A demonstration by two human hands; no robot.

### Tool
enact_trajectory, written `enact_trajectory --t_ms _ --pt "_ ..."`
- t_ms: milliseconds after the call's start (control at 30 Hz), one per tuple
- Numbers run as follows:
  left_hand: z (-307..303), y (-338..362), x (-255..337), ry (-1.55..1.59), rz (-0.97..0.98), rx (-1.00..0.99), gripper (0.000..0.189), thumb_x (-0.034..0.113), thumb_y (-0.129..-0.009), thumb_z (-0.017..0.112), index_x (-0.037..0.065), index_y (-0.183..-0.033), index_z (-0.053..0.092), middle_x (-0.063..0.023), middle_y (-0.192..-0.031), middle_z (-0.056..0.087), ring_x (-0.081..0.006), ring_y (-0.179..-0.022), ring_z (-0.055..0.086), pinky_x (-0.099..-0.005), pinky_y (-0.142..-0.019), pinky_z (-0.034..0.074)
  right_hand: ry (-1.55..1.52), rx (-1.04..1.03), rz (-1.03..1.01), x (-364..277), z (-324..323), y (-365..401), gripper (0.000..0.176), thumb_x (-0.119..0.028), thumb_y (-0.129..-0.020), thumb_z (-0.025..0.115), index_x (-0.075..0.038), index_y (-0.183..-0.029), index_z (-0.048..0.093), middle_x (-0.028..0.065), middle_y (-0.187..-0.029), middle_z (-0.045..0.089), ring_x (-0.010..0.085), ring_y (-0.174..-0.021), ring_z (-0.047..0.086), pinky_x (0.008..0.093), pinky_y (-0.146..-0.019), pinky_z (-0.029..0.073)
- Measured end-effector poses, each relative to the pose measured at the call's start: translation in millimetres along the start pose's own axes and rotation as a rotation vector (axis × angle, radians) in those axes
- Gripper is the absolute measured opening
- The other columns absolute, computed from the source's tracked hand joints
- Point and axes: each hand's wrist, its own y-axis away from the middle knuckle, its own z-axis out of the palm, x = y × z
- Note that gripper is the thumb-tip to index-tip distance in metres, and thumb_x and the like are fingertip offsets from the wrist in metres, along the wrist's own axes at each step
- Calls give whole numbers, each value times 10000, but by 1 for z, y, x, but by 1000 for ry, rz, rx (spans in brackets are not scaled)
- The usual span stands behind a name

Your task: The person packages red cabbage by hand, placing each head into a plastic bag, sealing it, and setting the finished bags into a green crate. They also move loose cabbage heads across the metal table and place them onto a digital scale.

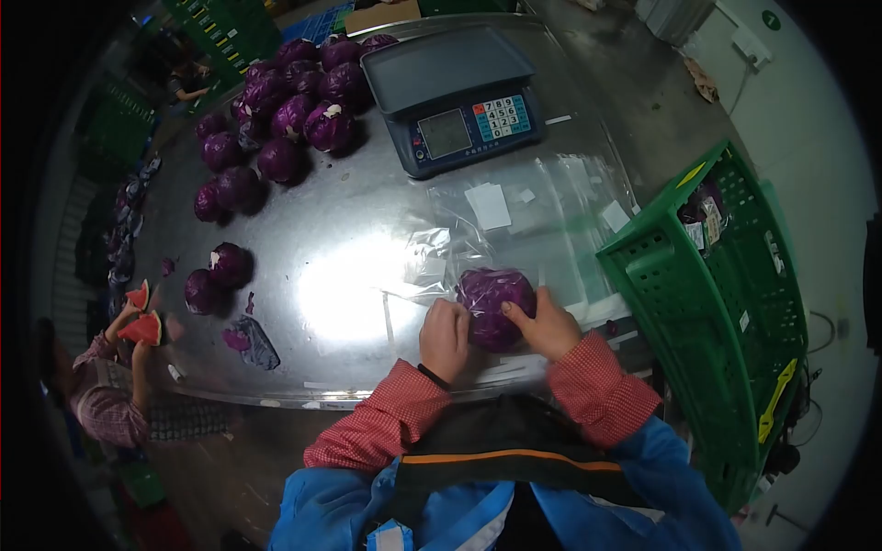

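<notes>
One round purple cabbage (496,310), with clear plastic glinting over its surface, sits at the lower centre of the frame, on the shiny metal counter (312,207) near its front edge. The bare left hand (445,340) is at its left side with the fingers curled inward; whether they pinch the plastic cannot be told. The bare right hand (548,326) clasps its right side, the thumb bent over the top towards the middle. Both wrists come out of red-and-white checked sleeves (366,418).

Just above the cabbage, thin transparent plastic sheets (556,243) spread over the metal, with a white rectangular paper piece (489,206) among them. Higher, at the upper centre, stands a dark grey weighing scale (450,78) with a flat pan, a display and a keypad. To its left, a heap of loose purple cabbages (292,117) fills the upper left of the counter, while two separate purple cabbages (204,291) touch at centre left, above a crumpled dark leaf-like scrap (259,345).

At the right, a tilted green plastic crate (689,335) holds something purple. At the lower left edge, another person (108,404) holds red watermelon slices (141,329).
</notes>
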Motion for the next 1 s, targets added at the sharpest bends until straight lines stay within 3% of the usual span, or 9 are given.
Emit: enact_trajectory --t_ms 100,167,300,367,567,633,800,900,1000 --pt "-6 16 11 32 104 -122 53 61 -838 553 20 -846 520 -166 -805 497 -364 -758 504 -432 -664 403 230 13 -60 -12 -16 9 672 -536 -825 593 22 -1163 434 260 -876 640 408 -782 646 450 -688 508" --pt "-2 18 -1 9 -22 -82 52 65 -854 537 17 -849 518 -165 -805 492 -369 -772 504 -435 -682 404 208 70 -100 -5 -35 7 727 -589 -827 549 19 -1202 412 262 -839 644 434 -788 636 480 -714 492" --pt "-1 16 -13 48 -68 -37 77 84 -873 515 19 -833 515 -165 -801 486 -367 -774 502 -433 -688 404 -3 232 -263 24 -22 -28 531 -436 -840 619 -31 -1145 462 203 -824 655 391 -786 635 473 -688 475" --pt "-1 14 -14 58 52 -9 55 47 -849 523 13 -826 487 -155 -771 464 -336 -717 494 -399 -651 407 -219 62 -274 30 -12 -47 327 -343 -871 600 -61 -1020 533 160 -831 648 389 -772 614 467 -670 464" --pt "-20 17 3 -43 117 -134 147 118 -778 645 40 -776 520 -131 -758 496 -331 -721 512 -418 -626 409 7 522 -617 34 -6 -10 111 -151 -843 581 -48 -815 552 173 -731 564 388 -734 581 456 -620 453" --pt "-29 25 2 -67 188 -189 161 149 -783 655 43 -753 539 -131 -777 514 -329 -732 523 -431 -635 409 -64 460 -427 45 5 19 89 -102 -795 597 -38 -775 538 169 -726 562 385 -710 576 464 -600 445" --pt "-32 40 -14 1 443 -243 136 126 -741 635 80 -807 525 -75 -774 498 -278 -718 518 -397 -627 410 72 525 -615 38 -15 63 96 -107 -759 591 -42 -725 529 129 -656 539 373 -625 552 444 -560 443" --pt "-37 58 -38 -21 618 -467 151 137 -742 601 87 -858 519 -74 -798 489 -269 -750 517 -392 -646 410 263 289 -764 78 -6 83 144 -123 -765 602 -13 -730 517 153 -696 549 376 -675 551 445 -604 448" --pt "-42 62 -48 -3 549 -585 181 145 -737 602 83 -888 523 -92 -842 500 -283 -805 520 -389 -694 419 385 261 -761 116 18 90 187 -154 -710 637 -22 -765 516 144 -736 543 359 -728 557 442 -633 460"
